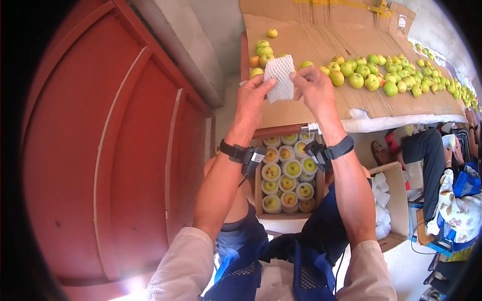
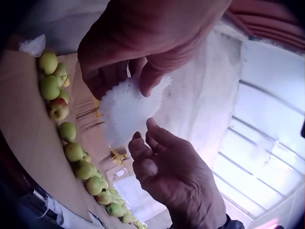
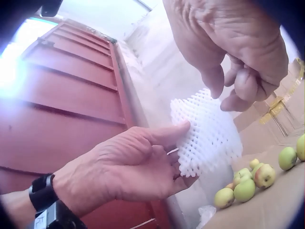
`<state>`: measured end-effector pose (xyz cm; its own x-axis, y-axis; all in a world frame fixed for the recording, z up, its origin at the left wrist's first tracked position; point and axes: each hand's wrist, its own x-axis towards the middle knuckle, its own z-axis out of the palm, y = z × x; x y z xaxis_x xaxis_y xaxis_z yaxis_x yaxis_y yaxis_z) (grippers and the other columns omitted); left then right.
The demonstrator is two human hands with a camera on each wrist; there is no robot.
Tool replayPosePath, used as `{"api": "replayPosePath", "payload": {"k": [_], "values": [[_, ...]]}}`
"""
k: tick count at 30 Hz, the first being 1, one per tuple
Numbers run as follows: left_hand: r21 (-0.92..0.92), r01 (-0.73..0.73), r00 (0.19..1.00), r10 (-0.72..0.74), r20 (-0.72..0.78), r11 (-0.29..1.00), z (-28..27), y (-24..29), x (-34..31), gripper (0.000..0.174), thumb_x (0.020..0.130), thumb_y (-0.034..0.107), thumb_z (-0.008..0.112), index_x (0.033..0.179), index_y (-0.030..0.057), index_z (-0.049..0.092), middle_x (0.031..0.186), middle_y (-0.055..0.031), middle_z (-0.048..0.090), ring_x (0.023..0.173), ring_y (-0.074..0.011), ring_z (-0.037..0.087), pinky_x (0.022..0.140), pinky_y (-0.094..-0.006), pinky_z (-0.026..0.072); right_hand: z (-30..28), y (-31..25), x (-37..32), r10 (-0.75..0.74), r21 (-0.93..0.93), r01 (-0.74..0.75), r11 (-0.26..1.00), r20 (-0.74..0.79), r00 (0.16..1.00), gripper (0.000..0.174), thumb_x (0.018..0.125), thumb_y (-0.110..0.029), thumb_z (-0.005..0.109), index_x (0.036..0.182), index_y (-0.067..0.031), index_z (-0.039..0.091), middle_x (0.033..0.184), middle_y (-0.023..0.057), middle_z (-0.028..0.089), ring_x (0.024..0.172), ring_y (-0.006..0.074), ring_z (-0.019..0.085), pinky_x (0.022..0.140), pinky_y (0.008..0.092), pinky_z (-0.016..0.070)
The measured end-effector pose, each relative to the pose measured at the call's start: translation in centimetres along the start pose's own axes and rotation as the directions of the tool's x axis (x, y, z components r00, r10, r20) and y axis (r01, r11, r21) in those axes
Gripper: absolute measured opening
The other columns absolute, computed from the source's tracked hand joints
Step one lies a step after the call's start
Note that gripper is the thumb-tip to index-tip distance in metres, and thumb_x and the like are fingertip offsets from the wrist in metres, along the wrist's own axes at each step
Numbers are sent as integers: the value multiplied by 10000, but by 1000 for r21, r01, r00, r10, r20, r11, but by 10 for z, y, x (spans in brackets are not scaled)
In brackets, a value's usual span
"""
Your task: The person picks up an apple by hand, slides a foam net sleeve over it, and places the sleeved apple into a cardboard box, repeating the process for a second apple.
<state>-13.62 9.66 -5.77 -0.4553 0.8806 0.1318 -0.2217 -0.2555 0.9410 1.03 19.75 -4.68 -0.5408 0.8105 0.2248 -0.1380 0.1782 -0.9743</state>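
- Pinching white foam net sleeve (image 1: 280,83) in left hand (image 1: 253,99), thumb on the face turned toward the body, over the left end of cardboard-covered table (image 1: 301,110).
- Bending fingers of right hand (image 1: 317,91) in narrow at the sleeve's opposite edge; can't tell whether gripping it.
- Reaching forward with both arms, with black wrist straps (image 1: 343,148) on.
- Below the table's near edge, between the legs: cardboard box (image 1: 286,216) with rows of apples in foam nets (image 1: 292,169).
- Right of that: open carton (image 1: 399,200) with loose white foam (image 1: 382,220).
- On the table: small apple cluster (image 1: 264,51) along left edge, long band of green-yellow apples (image 1: 371,82) running to right end.
- At left: red ribbed panel (image 1: 65,150). At far right: another person (image 1: 459,213), seated.
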Motion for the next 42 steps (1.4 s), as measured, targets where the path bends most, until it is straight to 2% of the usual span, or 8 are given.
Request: {"api": "replayPosePath", "payload": {"k": [10,18,22,25,27,33,37,42], "values": [[343,-205,972,233,-41,917,8,0,-4,269,932,-23,629,1179,17,726,1130,-19,705,991,-100,643,884,-244,498,-8,-31,-18,259,251,-300,920,182,948,518,967,-495,642,1210,-39,611,1095,81,659,829,159,683,534,218,362],[555,-516,844,497,201,652,14,0,-10,409,851,-115,592,1183,75,736,1178,-48,707,1108,-162,641,975,-281,488,-19,-9,-14,210,375,-284,883,227,951,343,986,-211,544,1232,18,606,1097,112,704,810,179,717,489,231,390],[618,-398,914,354,201,678,22,-5,-12,463,850,-71,623,1297,46,653,1292,-77,663,1220,-194,606,1043,-314,458,-16,-9,-12,156,314,-186,931,116,981,320,977,-189,564,1220,13,621,1033,89,719,803,150,715,496,234,406],[458,-405,913,318,257,791,25,-7,-11,536,880,33,654,1402,5,532,1402,-118,588,1320,-214,542,1104,-338,408,-11,-3,-11,113,97,-107,990,-60,992,296,957,-157,600,1185,26,644,987,87,733,830,169,716,582,280,489],[150,-199,963,165,215,968,31,-1,-14,576,915,129,653,1433,-34,462,1430,-147,550,1330,-216,522,1128,-344,380,-4,19,-1,-232,-170,206,964,-148,961,273,920,-130,644,1153,12,660,996,125,738,868,238,717,699,348,541],[261,-146,988,131,75,954,29,-6,-11,418,969,101,596,1365,-31,561,1287,-112,633,1204,-180,588,1078,-348,430,7,13,-21,-323,-404,254,879,-110,940,234,878,-73,646,1107,-35,681,1027,179,713,926,311,700,813,393,546],[183,-84,996,87,-10,980,16,-20,-1,354,989,59,563,1330,-28,600,1227,-86,662,1145,-157,613,1033,-342,470,10,19,-19,-308,-408,233,883,-128,943,216,879,-61,646,1088,-22,686,1016,164,712,922,291,702,824,374,542],[-43,-37,999,37,-8,998,12,-22,-2,310,1004,105,587,1279,-36,619,1181,-87,673,1102,-147,627,989,-322,497,16,28,-14,-130,-12,129,992,-137,982,224,920,-106,670,1089,41,678,951,98,714,885,192,681,826,327,531]]}}
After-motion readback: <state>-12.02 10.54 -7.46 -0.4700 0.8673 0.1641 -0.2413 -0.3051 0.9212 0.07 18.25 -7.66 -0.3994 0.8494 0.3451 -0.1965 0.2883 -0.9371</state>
